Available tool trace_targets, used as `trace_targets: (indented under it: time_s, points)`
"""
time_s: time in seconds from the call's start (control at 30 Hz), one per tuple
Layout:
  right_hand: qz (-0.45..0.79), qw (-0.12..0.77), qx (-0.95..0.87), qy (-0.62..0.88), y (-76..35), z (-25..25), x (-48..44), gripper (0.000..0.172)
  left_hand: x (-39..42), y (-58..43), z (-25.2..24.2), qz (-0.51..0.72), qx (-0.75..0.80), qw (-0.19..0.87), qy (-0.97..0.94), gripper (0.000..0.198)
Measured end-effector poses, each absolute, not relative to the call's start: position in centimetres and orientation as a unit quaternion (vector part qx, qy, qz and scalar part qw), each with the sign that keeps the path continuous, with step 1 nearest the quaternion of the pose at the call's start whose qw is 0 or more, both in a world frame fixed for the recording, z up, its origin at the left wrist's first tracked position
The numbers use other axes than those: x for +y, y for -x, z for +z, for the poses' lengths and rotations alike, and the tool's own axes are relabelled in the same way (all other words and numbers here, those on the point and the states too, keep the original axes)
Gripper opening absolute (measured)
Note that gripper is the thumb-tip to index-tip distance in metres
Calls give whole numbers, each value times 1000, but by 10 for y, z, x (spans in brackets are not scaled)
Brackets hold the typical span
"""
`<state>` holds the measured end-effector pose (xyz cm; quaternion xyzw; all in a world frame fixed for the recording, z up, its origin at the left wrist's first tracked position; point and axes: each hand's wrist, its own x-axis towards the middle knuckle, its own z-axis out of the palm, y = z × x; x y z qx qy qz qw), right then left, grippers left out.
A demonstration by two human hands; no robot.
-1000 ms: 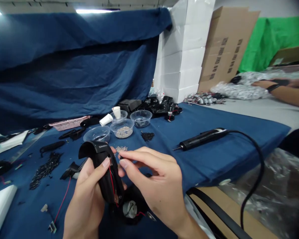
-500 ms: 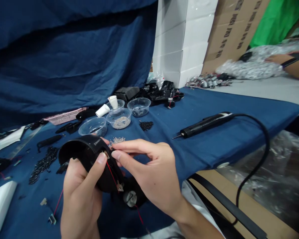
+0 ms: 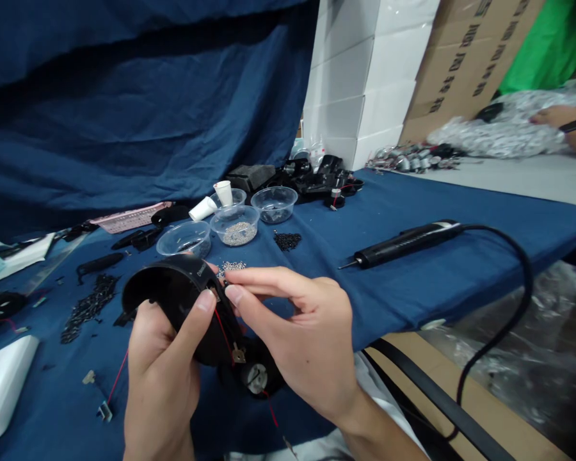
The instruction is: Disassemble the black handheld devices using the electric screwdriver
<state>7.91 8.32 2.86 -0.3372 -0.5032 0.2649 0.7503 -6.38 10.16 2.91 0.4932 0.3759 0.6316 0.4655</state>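
Note:
My left hand (image 3: 160,378) grips a curved black plastic housing (image 3: 175,288) from below, with the thumb across its outer face. My right hand (image 3: 297,339) pinches a tiny dark part (image 3: 226,283) between thumb and forefinger, right at the housing's edge. A red wire (image 3: 223,334) runs along the housing to a small metal terminal (image 3: 239,354). Beneath the hands hangs a small motor with a silver end (image 3: 256,378), partly hidden by my right hand.
Clear plastic bowls (image 3: 234,225) of small parts, black plastic pieces and loose dark parts (image 3: 89,308) lie on the blue cloth-covered table (image 3: 413,301). A corded black soldering iron (image 3: 406,243) lies to the right. A co-worker's hand (image 3: 552,116) rests on a silvery bag at the upper right.
The housing has turned slightly in my left hand, and my right fingertips stay at its edge. The whole scene has shifted a little as my head moved.

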Motion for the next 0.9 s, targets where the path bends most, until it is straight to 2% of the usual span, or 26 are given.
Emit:
trace_targets:
  time_s: [0.1,0.2,0.37,0.57,0.67,0.8,0.9]
  points:
    - [302,746,-489,337,-81,31,85,15,100,65,31,631,379,450,-505,39]
    - [399,719,-470,319,-86,30,89,12,99,65,32,618,396,439,-519,41]
    - [520,670,-470,244,-97,21,96,24,99,65,32,599,408,469,-504,37]
    - [490,694,-471,238,-92,23,97,13,96,63,34,567,425,526,-470,52]
    - [457,711,-472,250,-88,25,97,13,92,61,36,570,415,540,-459,45]
    - [481,706,-457,248,-85,22,98,5,86,54,43,578,410,564,-424,36]
    - [469,709,-460,257,-84,18,99,6,82,51,48,580,411,568,-414,34]
